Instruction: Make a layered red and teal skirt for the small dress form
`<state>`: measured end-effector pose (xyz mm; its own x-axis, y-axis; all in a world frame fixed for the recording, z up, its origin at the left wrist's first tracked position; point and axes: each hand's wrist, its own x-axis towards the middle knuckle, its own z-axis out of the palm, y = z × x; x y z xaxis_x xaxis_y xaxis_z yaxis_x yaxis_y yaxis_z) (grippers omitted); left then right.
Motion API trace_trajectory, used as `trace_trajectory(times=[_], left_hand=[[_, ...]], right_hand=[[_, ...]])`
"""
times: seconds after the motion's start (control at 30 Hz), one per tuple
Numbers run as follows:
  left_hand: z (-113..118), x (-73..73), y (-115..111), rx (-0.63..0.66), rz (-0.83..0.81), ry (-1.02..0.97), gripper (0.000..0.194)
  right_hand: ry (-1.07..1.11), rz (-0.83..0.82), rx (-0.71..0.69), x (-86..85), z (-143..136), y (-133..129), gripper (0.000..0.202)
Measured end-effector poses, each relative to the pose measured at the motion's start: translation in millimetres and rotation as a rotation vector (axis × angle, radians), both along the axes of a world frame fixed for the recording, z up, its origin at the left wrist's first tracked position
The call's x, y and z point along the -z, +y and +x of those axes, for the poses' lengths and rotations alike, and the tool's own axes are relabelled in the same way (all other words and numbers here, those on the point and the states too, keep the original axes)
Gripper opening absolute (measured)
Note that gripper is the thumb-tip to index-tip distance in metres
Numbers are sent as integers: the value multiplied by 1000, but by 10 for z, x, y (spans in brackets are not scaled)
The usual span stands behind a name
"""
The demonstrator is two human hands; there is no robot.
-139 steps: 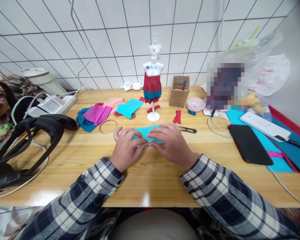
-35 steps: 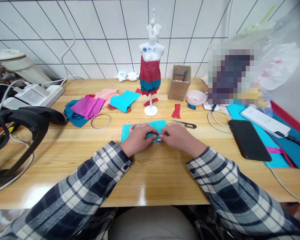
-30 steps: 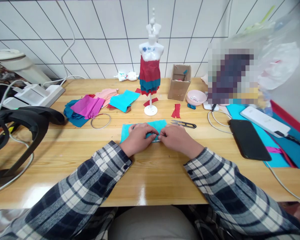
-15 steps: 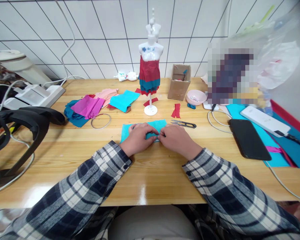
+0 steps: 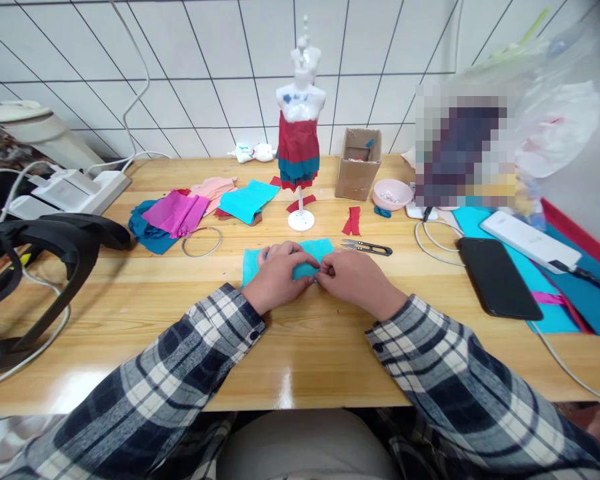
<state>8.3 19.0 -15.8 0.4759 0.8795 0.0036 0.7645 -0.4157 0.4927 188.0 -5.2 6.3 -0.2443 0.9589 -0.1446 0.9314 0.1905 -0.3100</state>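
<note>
A turquoise cloth (image 5: 304,272) lies flat on the table in front of me. Spread over its left part is my left hand (image 5: 283,270), whose thumb and index finger close on the cloth's near edge. My right hand (image 5: 355,277) is closed in a pinch at that same edge, its fingertips almost touching the left ones. Whatever sits between the right fingertips is too small and hidden to make out. Thread snips (image 5: 367,247) rest just beyond the right hand. Behind the cloth stands a small white dress form (image 5: 301,100) wearing a red and teal skirt (image 5: 299,143).
Cloth pieces (image 5: 177,212) and a metal ring (image 5: 201,242) lie left. Red scraps (image 5: 351,221), a cardboard box (image 5: 359,167) and a pink bowl (image 5: 393,193) stand beyond. A phone (image 5: 500,279) with cables is right; a black headset (image 5: 55,267) is at far left.
Both hands have shifted very slightly right along the cloth's near edge. A small pale spot between the fingertips is now mostly covered. The cloth stays in place.
</note>
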Motion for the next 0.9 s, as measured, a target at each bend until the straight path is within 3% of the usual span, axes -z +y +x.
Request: trace_trajectory(times=[0.23,0.4,0.57,0.73,0.9], left_hand=[[22,-40,4,-38,-54,21,20],[28,-50,-2,-38,-57,12,20],[8,-71,21,-12,-78,22,24],[-54,-94,52,38,-88,29,25],[-70,-100,59,24,-84,42,26]], right_hand=[[140,-78,21,-52,120,27,12],[174,-110,-40,-44,172,63,11],[245,-77,12,3,243,97,24],[280,-78,-31,74,261,127,6],[321,-119,-8,124,269,159,8]])
